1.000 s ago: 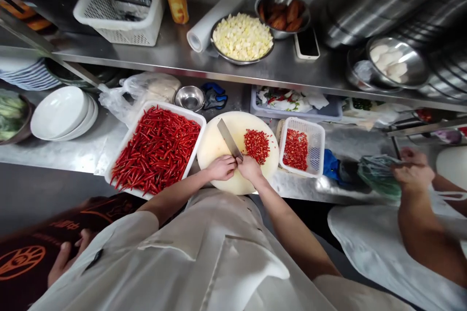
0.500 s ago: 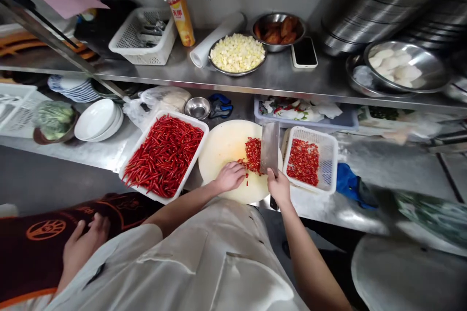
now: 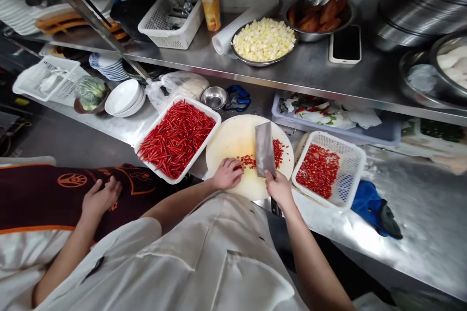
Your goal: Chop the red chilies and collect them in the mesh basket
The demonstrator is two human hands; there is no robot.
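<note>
My right hand (image 3: 279, 188) grips the dark handle of a cleaver (image 3: 264, 150). Its broad blade stands over a round white cutting board (image 3: 226, 138), among chopped red chillies (image 3: 279, 153) that lie on both sides of it. Left of the blade, my left hand (image 3: 228, 173) rests on the board with curled fingers, its fingertips pressed on red chillies at the end of a cut row. A white basket of whole red chillies (image 3: 178, 138) stands left of the board. To the right, a white perforated basket (image 3: 352, 170) holds chopped chillies.
A steel shelf (image 3: 204, 65) runs above the counter, bearing a plate of diced pale vegetable (image 3: 264, 41), a bowl of brown food (image 3: 317, 17) and a phone (image 3: 345, 43). Blue gloves (image 3: 375, 209) lie at right. A co-worker's hand (image 3: 102, 197) is close on my left.
The cleaver has shifted left across the board into the chillies, leaving cut pieces on its right. My left hand stays at the board's left part. The camera view has turned and moved.
</note>
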